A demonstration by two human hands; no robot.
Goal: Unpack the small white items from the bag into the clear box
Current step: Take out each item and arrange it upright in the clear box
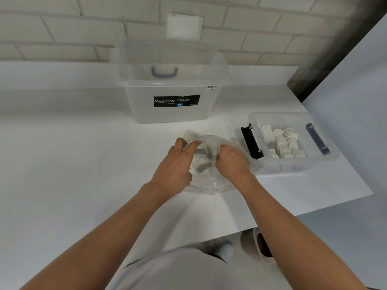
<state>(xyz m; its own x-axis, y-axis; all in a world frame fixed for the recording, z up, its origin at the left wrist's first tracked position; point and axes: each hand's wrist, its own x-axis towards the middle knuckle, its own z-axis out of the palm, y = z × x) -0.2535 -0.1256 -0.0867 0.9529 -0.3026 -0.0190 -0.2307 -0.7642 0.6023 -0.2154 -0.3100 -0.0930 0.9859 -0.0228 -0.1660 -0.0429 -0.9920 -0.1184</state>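
A clear plastic bag (206, 182) lies on the white table in front of me with a few small white items (200, 163) showing through it. My left hand (176, 166) grips the bag's open rim on its left side. My right hand (232, 161) reaches into the bag's mouth with fingers curled; what they hold is hidden by the plastic. To the right stands a low clear box (293, 165) holding several small white items (282, 143) in rows.
A tall clear Megabox storage box (171, 95) stands behind the bag against the brick wall. The low box has black latches (250, 141) at its ends. The table edge runs diagonally at the right, and a shoe (263, 246) lies on the floor below.
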